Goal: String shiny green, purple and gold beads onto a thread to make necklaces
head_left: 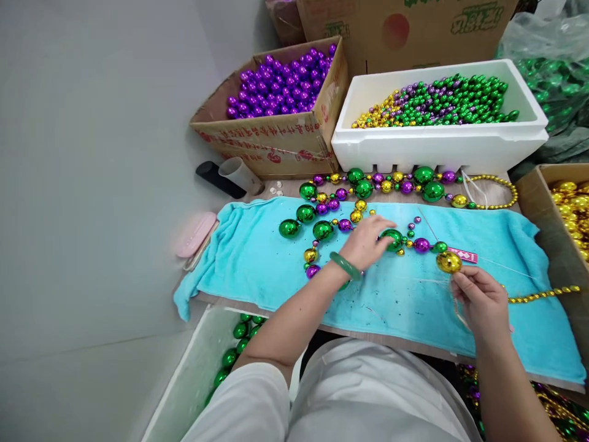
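My left hand (pixel 367 240), with a green bangle (pixel 346 266) at the wrist, has its thumb and fingers around a large green bead (pixel 394 240). From that bead a strand runs right through a purple bead (pixel 421 245) and a smaller green bead (pixel 440 247) to a big gold bead (pixel 448 262). My right hand (pixel 482 299) pinches the strand at this gold bead. A string of small gold beads (pixel 545 295) trails right from behind my right hand. Several loose small beads (pixel 411 226) lie near the strand. My left hand covers part of the beads beneath it.
A turquoise towel (pixel 271 276) covers the tabletop. Finished-looking bead strands (pixel 363 188) lie along its back. Behind stand a carton of purple beads (pixel 262 138) and a white foam box (pixel 437 147). Gold beads fill a carton (pixel 534 190) at right; a cup (pixel 242 176) stands left.
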`<state>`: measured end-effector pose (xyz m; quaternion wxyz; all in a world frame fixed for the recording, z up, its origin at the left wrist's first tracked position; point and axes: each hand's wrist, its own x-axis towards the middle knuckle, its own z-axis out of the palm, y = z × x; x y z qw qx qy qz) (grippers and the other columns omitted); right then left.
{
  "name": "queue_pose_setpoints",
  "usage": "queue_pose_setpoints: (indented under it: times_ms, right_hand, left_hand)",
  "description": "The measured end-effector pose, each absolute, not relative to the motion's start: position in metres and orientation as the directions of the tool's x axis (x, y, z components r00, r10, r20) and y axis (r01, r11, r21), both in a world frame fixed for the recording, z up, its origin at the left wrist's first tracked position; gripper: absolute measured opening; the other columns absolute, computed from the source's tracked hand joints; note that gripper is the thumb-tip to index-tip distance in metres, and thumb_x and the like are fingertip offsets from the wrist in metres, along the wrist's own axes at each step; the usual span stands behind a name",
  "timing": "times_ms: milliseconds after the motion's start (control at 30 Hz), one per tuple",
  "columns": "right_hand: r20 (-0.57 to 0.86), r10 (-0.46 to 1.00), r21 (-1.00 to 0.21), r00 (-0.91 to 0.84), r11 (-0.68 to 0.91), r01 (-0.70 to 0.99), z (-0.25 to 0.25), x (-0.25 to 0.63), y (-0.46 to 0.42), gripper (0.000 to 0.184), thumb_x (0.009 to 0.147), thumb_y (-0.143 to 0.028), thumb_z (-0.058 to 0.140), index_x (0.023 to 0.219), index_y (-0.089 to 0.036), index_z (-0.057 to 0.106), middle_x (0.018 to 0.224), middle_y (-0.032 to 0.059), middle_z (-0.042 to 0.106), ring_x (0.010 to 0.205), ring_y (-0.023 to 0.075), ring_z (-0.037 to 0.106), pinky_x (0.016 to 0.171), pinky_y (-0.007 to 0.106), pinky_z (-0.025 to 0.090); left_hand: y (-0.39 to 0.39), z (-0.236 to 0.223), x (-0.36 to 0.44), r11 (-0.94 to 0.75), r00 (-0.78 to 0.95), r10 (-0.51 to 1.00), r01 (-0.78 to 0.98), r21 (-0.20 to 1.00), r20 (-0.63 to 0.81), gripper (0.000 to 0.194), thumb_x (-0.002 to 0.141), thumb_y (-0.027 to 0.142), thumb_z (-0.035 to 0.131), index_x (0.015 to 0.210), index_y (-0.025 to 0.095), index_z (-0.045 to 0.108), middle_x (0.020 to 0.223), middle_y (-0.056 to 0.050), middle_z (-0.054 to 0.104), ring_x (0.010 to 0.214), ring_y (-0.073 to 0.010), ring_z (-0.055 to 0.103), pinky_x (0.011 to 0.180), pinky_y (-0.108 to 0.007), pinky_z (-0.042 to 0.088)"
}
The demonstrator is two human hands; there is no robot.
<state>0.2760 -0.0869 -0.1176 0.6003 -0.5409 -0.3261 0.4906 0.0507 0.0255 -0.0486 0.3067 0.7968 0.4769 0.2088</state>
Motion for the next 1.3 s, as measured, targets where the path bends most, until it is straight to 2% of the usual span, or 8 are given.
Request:
queue_pose_setpoints:
  times_ms: [133,333,600,667,767,833,933,1300]
  right_hand:
    - [-0.141,0.927,-0.967,0.347,-0.053,-0.249,-0.115,0.283,-0.088,0.016,0.074,-0.029,0.074,0.082,-0.017,0.067,0.056,-0.0017,0.053,0.05,0.0077,0.045,0.043,0.02,0.03]
    - [-0.131,0.931,-0.969,0.34,-0.047,-0.243,-0.117,0.282,-0.088,0.015,0.076,-0.028,0.073,0.083,-0.017,0.066,0.056,-0.0019,0.052,0.049,0.0076,0.044,0.043,0.02,0.031]
    - [-0.126,0.951,-0.981,0.282,-0.077,-0.179,-0.119,0.274,-0.087,0.015,0.078,-0.03,0.07,0.083,-0.017,0.066,0.056,-0.0016,0.052,0.05,0.0084,0.045,0.044,0.021,0.032]
    - [-0.13,0.957,-0.984,0.258,-0.092,-0.151,-0.117,0.27,-0.088,0.015,0.079,-0.03,0.07,0.083,-0.017,0.066,0.056,-0.0014,0.052,0.05,0.0089,0.045,0.044,0.022,0.033]
    - [-0.116,0.966,-0.99,0.23,-0.093,-0.108,-0.112,0.262,-0.089,0.015,0.079,-0.031,0.069,0.082,-0.017,0.067,0.056,-0.001,0.052,0.051,0.0095,0.046,0.046,0.022,0.035]
    - [-0.091,0.973,-0.993,0.211,-0.073,-0.091,-0.107,0.256,-0.09,0.014,0.079,-0.031,0.068,0.08,-0.017,0.067,0.056,-0.0011,0.052,0.051,0.0094,0.046,0.046,0.022,0.035]
    - [-0.07,0.982,-0.995,0.176,-0.056,-0.079,-0.102,0.25,-0.09,0.014,0.079,-0.031,0.067,0.079,-0.017,0.067,0.054,-0.0015,0.051,0.05,0.0092,0.046,0.046,0.022,0.036]
    - [-0.073,0.983,-0.997,0.172,-0.066,-0.042,-0.1,0.249,-0.097,0.016,0.078,-0.032,0.067,0.076,-0.016,0.066,0.054,-0.0011,0.05,0.049,0.0095,0.044,0.044,0.022,0.035]
  left_hand:
    - [0.069,-0.044,0.007,-0.301,0.308,0.951,0.944,0.135,-0.032,0.032,0.081,0.018,0.056,0.112,0.021,0.065,0.116,-0.01,0.062,0.114,-0.0308,0.048,0.099,-0.05,0.038]
    - [0.127,-0.055,-0.031,-0.182,0.18,0.976,0.983,-0.002,-0.119,0.036,0.083,0.023,0.051,0.116,0.019,0.064,0.115,-0.013,0.063,0.114,-0.0322,0.049,0.098,-0.048,0.038]
    - [0.135,-0.061,-0.027,-0.212,0.228,0.968,0.967,0.145,-0.108,0.038,0.073,0.016,0.059,0.11,0.017,0.066,0.112,-0.014,0.062,0.111,-0.0299,0.054,0.099,-0.044,0.038]
    - [0.124,-0.052,-0.021,-0.183,0.218,0.976,0.854,0.488,-0.017,0.037,0.076,0.021,0.058,0.113,0.018,0.065,0.114,-0.012,0.061,0.105,-0.0256,0.057,0.096,-0.039,0.042]
    - [0.097,-0.037,-0.006,0.071,0.186,0.978,0.15,0.986,-0.099,0.034,0.077,0.028,0.062,0.11,0.021,0.063,0.102,-0.007,0.065,0.084,-0.0177,0.064,0.081,-0.033,0.048]
    - [0.075,-0.029,0.004,0.276,0.258,0.943,-0.246,0.929,-0.211,0.032,0.076,0.028,0.065,0.107,0.024,0.061,0.092,-0.003,0.066,0.075,-0.0153,0.065,0.074,-0.03,0.05]
    - [0.049,-0.026,0.017,0.385,0.289,0.918,-0.492,0.781,-0.271,0.024,0.075,0.024,0.067,0.098,0.023,0.06,0.084,0.0,0.066,0.076,-0.0152,0.066,0.07,-0.028,0.05]
    - [0.032,-0.034,0.046,0.424,0.195,0.891,-0.681,0.596,-0.411,0.009,0.078,0.024,0.067,0.081,0.017,0.064,0.07,0.001,0.065,0.062,-0.0081,0.06,0.063,-0.022,0.049]
